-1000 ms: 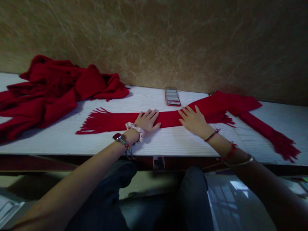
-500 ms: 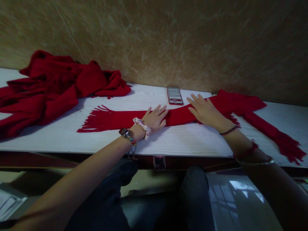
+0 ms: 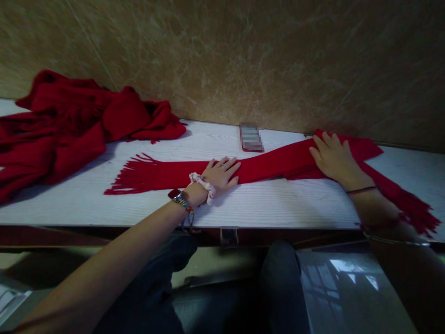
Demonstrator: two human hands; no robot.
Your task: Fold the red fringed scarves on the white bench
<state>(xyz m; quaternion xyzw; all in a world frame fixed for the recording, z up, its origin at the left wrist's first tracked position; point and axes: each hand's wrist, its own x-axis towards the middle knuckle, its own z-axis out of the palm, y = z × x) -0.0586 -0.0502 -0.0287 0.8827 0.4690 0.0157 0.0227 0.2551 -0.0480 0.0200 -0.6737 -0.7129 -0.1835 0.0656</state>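
Note:
A red fringed scarf point(image 3: 260, 168) lies lengthwise across the white table point(image 3: 264, 204), its left end flat with the tassels spread out. Pressing flat on its left half is my left hand point(image 3: 219, 174), fingers spread. My right hand point(image 3: 333, 155) rests open on the right part, where the fabric is bunched and crosses over itself. From there one fringed end trails toward the front right of the table. What lies under my right palm is hidden.
A crumpled heap of red scarves point(image 3: 83, 120) covers the back left of the table. Against the marbled wall point(image 3: 222, 60) at the back lies a phone point(image 3: 251, 138). Below the front edge are my knees point(image 3: 283, 273) and a glossy surface point(image 3: 347, 287) at the right.
My right hand has slid to the right along the scarf, from its middle to the bunched part. My left hand has stayed at nearly the same spot.

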